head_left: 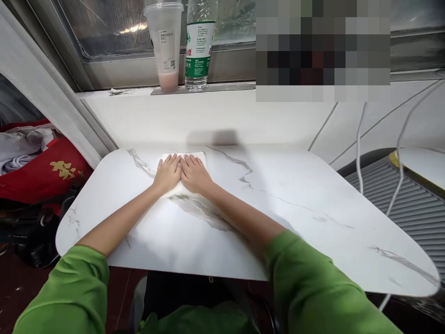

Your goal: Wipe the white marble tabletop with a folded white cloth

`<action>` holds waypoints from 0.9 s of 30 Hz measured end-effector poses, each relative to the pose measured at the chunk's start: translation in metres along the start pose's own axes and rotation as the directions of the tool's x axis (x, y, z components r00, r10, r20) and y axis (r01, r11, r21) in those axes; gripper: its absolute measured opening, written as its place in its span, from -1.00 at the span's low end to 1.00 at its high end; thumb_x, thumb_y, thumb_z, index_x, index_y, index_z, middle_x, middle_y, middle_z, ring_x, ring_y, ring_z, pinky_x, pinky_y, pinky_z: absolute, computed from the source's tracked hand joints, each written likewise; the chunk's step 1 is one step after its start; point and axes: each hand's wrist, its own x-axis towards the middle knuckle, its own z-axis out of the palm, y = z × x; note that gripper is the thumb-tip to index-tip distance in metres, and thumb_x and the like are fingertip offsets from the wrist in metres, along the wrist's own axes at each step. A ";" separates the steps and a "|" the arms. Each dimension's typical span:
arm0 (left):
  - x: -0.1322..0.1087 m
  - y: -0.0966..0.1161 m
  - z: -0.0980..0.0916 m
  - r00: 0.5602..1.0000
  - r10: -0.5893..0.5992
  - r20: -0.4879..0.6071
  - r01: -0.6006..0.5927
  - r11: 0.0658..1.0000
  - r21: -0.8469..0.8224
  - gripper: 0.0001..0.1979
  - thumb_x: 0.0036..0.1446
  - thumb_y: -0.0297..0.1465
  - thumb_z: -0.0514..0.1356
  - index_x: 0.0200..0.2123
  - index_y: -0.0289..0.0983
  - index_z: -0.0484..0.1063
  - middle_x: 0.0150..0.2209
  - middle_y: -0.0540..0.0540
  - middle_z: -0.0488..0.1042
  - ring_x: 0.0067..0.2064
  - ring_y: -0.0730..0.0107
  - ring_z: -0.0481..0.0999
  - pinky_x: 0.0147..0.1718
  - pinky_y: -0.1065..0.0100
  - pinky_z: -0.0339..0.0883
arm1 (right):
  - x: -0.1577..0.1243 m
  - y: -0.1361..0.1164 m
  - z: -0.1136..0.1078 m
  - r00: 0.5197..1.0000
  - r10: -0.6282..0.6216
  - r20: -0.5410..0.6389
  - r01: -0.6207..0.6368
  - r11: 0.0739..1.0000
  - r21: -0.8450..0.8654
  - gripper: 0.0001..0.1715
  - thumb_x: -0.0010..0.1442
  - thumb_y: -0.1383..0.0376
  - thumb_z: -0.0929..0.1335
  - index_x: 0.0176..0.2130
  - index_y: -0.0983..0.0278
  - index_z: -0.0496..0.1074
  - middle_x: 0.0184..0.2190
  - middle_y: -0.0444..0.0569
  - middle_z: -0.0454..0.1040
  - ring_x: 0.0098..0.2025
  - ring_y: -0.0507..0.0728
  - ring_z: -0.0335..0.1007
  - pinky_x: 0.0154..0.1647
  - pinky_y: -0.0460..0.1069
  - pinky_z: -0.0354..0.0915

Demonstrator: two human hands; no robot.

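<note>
A white cloth (pixel 184 189) lies flat near the far edge of the white marble-patterned table (pixel 306 241). My left hand (pixel 168 172) rests flat on its left part, fingers stretched out and pointing away from me. Right beside it, my right hand (pixel 195 173) presses palm-down on the cloth, fingers also extended. The two hands touch or nearly touch at the thumbs. Parts of the cloth are hidden beneath them; neither hand grips it.
On the window ledge stand a plastic cup (pixel 168 51) with a little pink drink and a water bottle (pixel 200 53). White cables (pixel 359 153) hang at the right by a grey ribbed surface (pixel 410 208). A red bag (pixel 52 171) is at the left.
</note>
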 end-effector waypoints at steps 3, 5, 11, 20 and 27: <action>0.033 -0.024 0.000 1.000 0.002 -0.025 -0.002 1.000 -0.015 -0.54 0.32 -0.42 -0.16 0.24 -0.29 0.19 0.31 -0.13 0.15 0.34 0.23 0.06 0.28 0.04 -0.11 | 0.038 0.002 0.009 1.000 0.007 -0.030 -0.006 1.000 0.018 -0.37 0.30 0.30 0.05 0.27 0.53 0.12 0.30 0.24 0.13 0.33 0.33 -0.04 0.31 0.19 -0.13; 0.051 -0.035 0.000 0.999 0.008 -0.036 -0.009 1.000 -0.013 -0.54 0.31 -0.44 -0.16 0.23 -0.31 0.20 0.30 -0.14 0.17 0.33 0.26 0.07 0.28 0.06 -0.10 | 0.057 0.005 0.014 0.998 0.027 -0.055 -0.025 0.999 0.032 -0.38 0.30 0.29 0.07 0.25 0.51 0.16 0.28 0.24 0.15 0.31 0.34 -0.01 0.30 0.19 -0.11; 0.075 -0.046 0.002 0.998 0.028 -0.048 -0.028 1.000 0.008 -0.53 0.29 -0.44 -0.14 0.22 -0.30 0.22 0.28 -0.13 0.21 0.32 0.30 0.11 0.27 0.12 -0.07 | 0.080 0.013 0.019 0.993 0.062 -0.096 -0.057 0.997 0.056 -0.41 0.30 0.27 0.08 0.23 0.43 0.21 0.26 0.18 0.21 0.30 0.30 0.02 0.30 0.18 -0.09; 0.030 -0.031 0.000 0.999 0.031 -0.009 -0.031 0.997 0.069 -0.52 0.34 -0.40 -0.18 0.27 -0.31 0.13 0.32 -0.14 0.10 0.35 0.26 0.03 0.29 0.10 -0.12 | 0.039 0.000 0.014 0.997 0.054 -0.046 -0.050 0.995 0.085 -0.36 0.29 0.23 0.08 0.28 0.40 0.14 0.32 0.16 0.09 0.36 0.28 -0.08 0.32 0.23 -0.13; -0.076 -0.016 -0.014 0.982 0.167 0.087 -0.174 0.981 0.084 -0.49 0.35 -0.30 -0.13 0.32 -0.28 0.04 0.36 -0.16 0.01 0.37 0.19 -0.07 0.31 0.05 -0.21 | -0.053 -0.041 0.003 0.993 0.098 0.060 -0.113 0.933 0.342 -0.27 0.19 0.23 0.22 0.30 0.37 0.11 0.34 0.16 0.03 0.39 0.24 -0.16 0.35 0.25 -0.19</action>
